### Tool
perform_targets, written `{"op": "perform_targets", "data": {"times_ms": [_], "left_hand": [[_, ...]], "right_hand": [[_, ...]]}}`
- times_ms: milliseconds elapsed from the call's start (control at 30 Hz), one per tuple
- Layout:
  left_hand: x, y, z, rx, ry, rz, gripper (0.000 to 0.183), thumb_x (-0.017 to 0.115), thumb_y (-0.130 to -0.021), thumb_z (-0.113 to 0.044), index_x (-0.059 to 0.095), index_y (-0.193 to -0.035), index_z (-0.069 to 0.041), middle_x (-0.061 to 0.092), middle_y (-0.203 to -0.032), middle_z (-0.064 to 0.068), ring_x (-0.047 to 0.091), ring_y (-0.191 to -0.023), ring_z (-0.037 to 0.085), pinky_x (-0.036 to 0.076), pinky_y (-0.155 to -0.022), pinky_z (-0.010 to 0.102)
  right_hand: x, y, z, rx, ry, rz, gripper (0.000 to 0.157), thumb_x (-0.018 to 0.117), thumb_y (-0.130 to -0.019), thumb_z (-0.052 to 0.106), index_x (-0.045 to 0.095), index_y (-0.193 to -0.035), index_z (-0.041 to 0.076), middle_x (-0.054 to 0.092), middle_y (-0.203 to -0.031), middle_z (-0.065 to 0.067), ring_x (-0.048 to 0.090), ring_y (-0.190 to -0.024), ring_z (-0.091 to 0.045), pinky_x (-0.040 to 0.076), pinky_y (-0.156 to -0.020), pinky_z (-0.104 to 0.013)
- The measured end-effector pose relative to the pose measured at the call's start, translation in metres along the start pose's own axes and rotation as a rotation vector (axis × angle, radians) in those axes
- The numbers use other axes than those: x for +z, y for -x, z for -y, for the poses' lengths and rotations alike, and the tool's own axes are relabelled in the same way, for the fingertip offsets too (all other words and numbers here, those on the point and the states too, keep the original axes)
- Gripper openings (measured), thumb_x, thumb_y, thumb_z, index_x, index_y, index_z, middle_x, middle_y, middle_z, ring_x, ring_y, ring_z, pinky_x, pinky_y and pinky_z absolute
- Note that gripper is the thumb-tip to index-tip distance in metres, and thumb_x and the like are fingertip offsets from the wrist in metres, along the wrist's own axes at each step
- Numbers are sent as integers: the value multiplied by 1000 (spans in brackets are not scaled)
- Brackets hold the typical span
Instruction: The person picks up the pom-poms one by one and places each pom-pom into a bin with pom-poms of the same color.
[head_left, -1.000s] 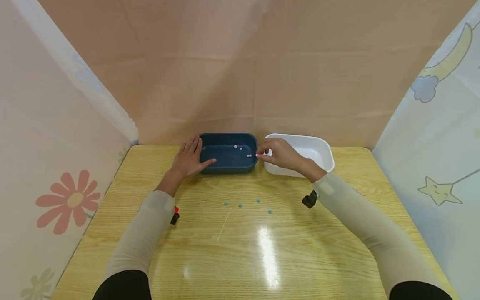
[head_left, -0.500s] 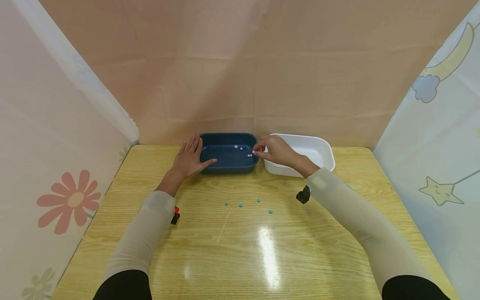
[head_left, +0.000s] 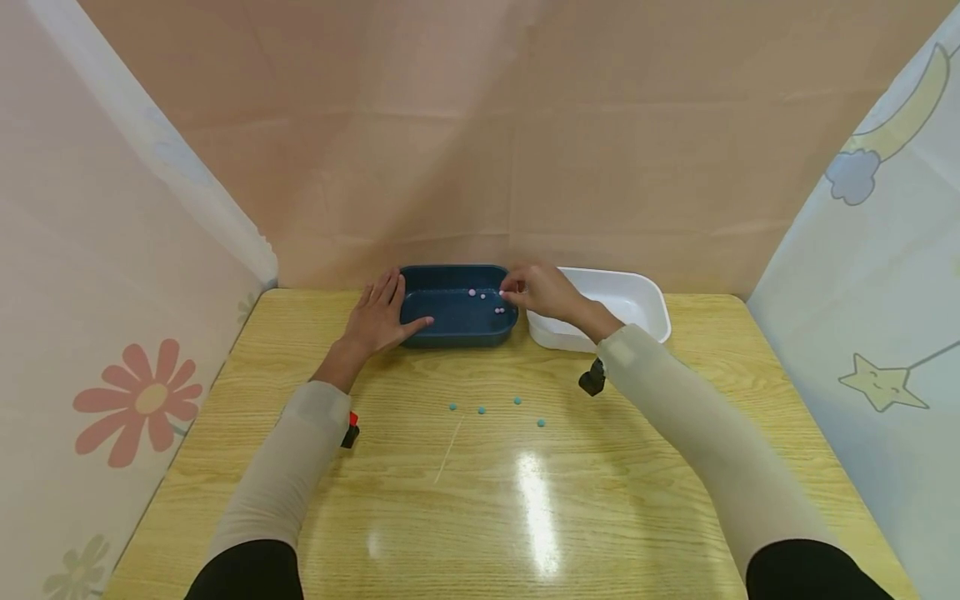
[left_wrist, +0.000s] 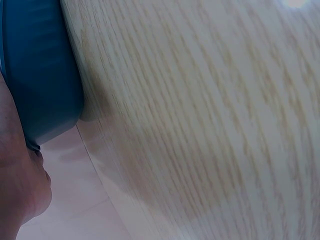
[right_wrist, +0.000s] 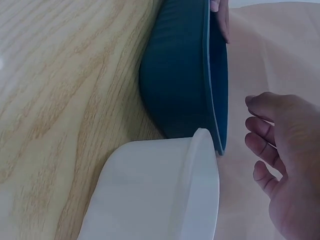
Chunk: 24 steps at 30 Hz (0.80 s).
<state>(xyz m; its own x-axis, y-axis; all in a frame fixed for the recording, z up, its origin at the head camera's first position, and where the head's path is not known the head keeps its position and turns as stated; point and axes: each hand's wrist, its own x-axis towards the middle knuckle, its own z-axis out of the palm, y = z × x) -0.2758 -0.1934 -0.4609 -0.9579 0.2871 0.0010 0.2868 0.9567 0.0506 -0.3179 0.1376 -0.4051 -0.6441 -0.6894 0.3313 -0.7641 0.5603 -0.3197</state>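
Observation:
My left hand point(head_left: 375, 319) rests against the left end of the dark blue plastic tray point(head_left: 457, 340), its fingers straight and its thumb lying over the front rim. Inside that tray are several small pink beads point(head_left: 472, 292), mostly toward the right side. Over the tray's right end, my right hand point(head_left: 546, 292) pinches another small pink bead point(head_left: 502, 292) between thumb and fingertips. In the right wrist view the bead cannot be made out, and the hand hovers above the tray rims. Partly beneath the right hand stands a white tray point(head_left: 562, 337).
Several small teal beads point(head_left: 482, 410) lie scattered on the wooden table point(head_left: 405, 517) in front of the trays. The two trays stand side by side near the back edge, close to a plain backdrop point(head_left: 375, 167). Patterned sheets point(head_left: 142, 317) hang at both sides.
My right hand has moved left and slightly farther back with the pink bead, from the gap between the trays to over the blue tray's right end. My left hand has not moved.

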Motion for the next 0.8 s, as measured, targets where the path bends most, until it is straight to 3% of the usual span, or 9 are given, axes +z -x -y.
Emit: {"op": "perform_targets", "data": {"times_ms": [800], "left_hand": [[1,-1,-1,-12,-13,-9,112,22,-84,-86,4,-157,-3,-4,-164,12,-1,-152,28,6,-121,48]], "right_hand": [[10,-15,-6,148,47,22,13,76,-85,21,78,-89,9,68,-83,-4,61,-76,-18,51,-68,-35]]}}
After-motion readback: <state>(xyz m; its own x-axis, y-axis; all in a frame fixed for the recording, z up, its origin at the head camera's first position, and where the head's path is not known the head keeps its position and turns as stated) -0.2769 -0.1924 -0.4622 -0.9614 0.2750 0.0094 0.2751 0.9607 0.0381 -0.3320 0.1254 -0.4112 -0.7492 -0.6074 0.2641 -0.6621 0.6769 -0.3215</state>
